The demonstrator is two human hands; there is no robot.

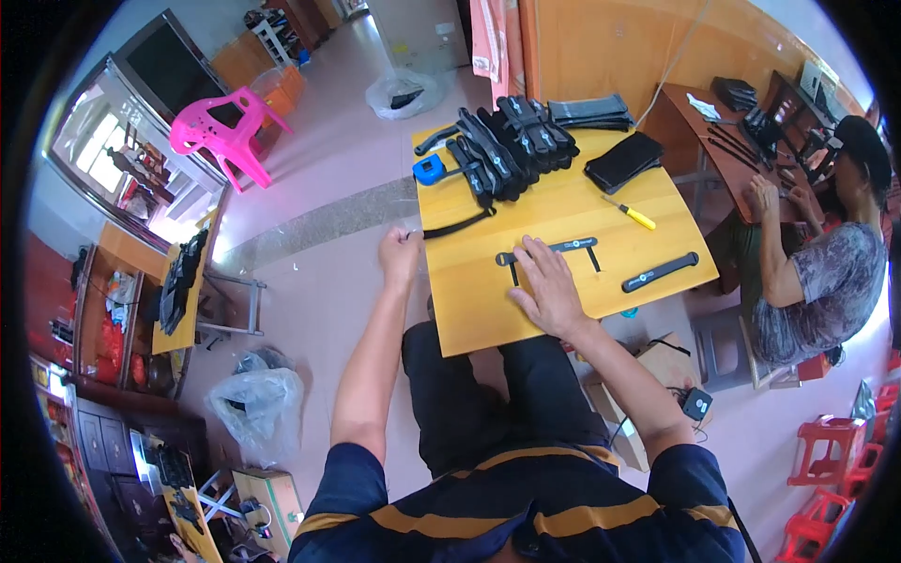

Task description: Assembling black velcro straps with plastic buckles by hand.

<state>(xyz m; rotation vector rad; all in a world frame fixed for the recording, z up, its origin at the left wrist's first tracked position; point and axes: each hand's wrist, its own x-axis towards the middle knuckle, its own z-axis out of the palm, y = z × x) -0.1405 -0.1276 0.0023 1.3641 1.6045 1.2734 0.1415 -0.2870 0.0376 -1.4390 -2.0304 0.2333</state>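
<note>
Here, the right hand [549,286] lies flat on the yellow table [488,310], fingers spread and released, pressing a black strap part [549,249] that runs out past the fingertips on both sides; the flat palm appears to pin it so it cannot slide. The left hand [401,251] hangs beyond the table's left edge, fingers clenched, possibly pinching something thin and clear; the view is too small to confirm. A second black strap [660,272] lies to the right of the right fingers, apart from them. Beyond the fingertips lie a yellow-handled screwdriver [631,215], a stack of black straps [507,141] and a blue block [428,169].
</note>
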